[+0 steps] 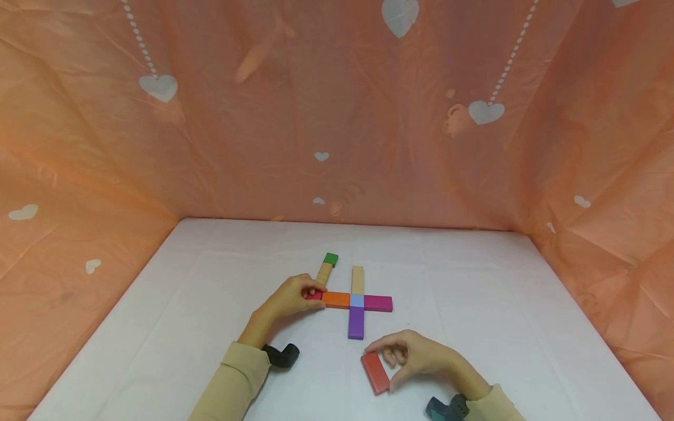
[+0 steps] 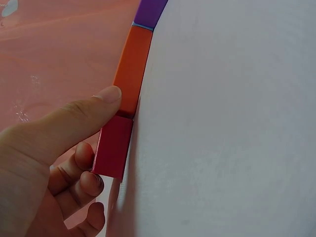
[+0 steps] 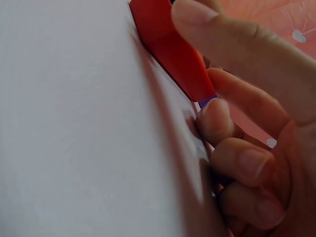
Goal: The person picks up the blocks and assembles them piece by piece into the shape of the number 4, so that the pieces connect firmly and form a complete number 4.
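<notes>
My left hand (image 1: 291, 297) pinches the left end of an orange block (image 1: 336, 300), thumb on the near side and index finger on the far side. A crimson block (image 2: 112, 148) adjoins that end, partly under the hand in the head view. My right hand (image 1: 421, 355) holds a red block (image 1: 375, 373) by its ends, between thumb and index finger; the other fingers curl beside it. The orange block meets a light blue block (image 1: 357, 300). Around the blue one lie a purple block (image 1: 356, 323), a magenta block (image 1: 378, 303) and a natural wood block (image 1: 357, 279).
Another wood block (image 1: 324, 273) slants away beyond the left hand, with a green block (image 1: 331, 259) at its far end. All lie on a white-covered table (image 1: 463, 280). Orange curtains (image 1: 347, 117) with heart prints enclose the back and sides.
</notes>
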The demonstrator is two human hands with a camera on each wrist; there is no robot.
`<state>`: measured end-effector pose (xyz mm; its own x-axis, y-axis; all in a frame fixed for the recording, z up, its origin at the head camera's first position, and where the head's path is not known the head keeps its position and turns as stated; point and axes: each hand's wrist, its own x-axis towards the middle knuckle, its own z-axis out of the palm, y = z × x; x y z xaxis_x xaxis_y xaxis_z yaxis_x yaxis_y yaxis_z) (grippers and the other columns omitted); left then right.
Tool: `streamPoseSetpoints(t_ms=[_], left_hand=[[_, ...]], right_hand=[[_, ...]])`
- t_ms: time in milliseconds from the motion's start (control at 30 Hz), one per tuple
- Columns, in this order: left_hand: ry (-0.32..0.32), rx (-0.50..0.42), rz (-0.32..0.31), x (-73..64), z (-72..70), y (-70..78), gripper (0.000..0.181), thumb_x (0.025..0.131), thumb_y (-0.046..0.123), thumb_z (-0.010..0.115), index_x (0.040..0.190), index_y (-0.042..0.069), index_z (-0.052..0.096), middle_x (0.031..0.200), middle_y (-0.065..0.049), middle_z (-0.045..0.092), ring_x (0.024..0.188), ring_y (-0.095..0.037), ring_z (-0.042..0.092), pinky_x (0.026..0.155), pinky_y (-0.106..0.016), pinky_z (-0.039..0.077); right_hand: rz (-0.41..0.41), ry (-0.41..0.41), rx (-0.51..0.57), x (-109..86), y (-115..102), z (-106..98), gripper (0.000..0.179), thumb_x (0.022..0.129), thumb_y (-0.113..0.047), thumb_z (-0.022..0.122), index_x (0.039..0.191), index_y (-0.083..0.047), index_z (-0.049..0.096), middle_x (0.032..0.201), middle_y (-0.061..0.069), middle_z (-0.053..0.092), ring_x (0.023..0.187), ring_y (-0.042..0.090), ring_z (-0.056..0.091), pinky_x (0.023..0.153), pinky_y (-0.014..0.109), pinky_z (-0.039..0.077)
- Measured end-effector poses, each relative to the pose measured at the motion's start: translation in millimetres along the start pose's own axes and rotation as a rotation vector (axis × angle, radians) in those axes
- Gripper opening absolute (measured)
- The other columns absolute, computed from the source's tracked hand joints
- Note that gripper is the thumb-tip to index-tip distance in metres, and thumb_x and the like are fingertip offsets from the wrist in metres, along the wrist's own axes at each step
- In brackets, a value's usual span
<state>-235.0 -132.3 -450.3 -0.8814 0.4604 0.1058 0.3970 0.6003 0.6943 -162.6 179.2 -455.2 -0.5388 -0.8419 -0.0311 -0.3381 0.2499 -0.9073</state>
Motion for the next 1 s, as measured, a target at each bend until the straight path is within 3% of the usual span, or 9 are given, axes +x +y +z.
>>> streamPoseSetpoints(t_ms=[433,667,1000], left_hand=[[-0.007,-0.009,-0.029,1.7,1.6,1.1,0.027,0.077,0.02,0.081,0.101,0.009,0.074,0.079,-0.002,0.054,0.077,-0.01,0.047,0.066,-0.016,0.039],[-0.002,-0.001,-0.021,1.6,1.1,1.0,0.027,0.077,0.02,0.081,0.101,0.01,0.075,0.08,-0.002,0.054,0.076,-0.01,0.046,0.065,-0.016,0.038],[0.0,0.011,-0.01,0.6,0.2,1.1,0.027,0.077,0.02,0.081,0.101,0.009,0.074,0.079,-0.002,0.054,0.075,-0.009,0.045,0.065,-0.016,0.038]], right_hand=[[0.019,0.016,-0.003,-1.0,0.5,1.0,0.054,0.077,-0.017,0.081,0.125,-0.002,0.062,0.076,0.019,0.047,0.061,-0.005,0.035,0.05,0.015,0.028],[0.024,0.025,-0.013,-0.1,0.8,1.6,0.054,0.077,-0.018,0.081,0.124,-0.003,0.062,0.074,0.019,0.046,0.062,-0.006,0.036,0.05,0.015,0.028],[0.096,0.047,-0.028,1.2,-2.4,3.9,0.051,0.078,-0.02,0.08,0.125,-0.007,0.063,0.073,0.017,0.044,0.063,-0.006,0.037,0.052,0.016,0.028]])
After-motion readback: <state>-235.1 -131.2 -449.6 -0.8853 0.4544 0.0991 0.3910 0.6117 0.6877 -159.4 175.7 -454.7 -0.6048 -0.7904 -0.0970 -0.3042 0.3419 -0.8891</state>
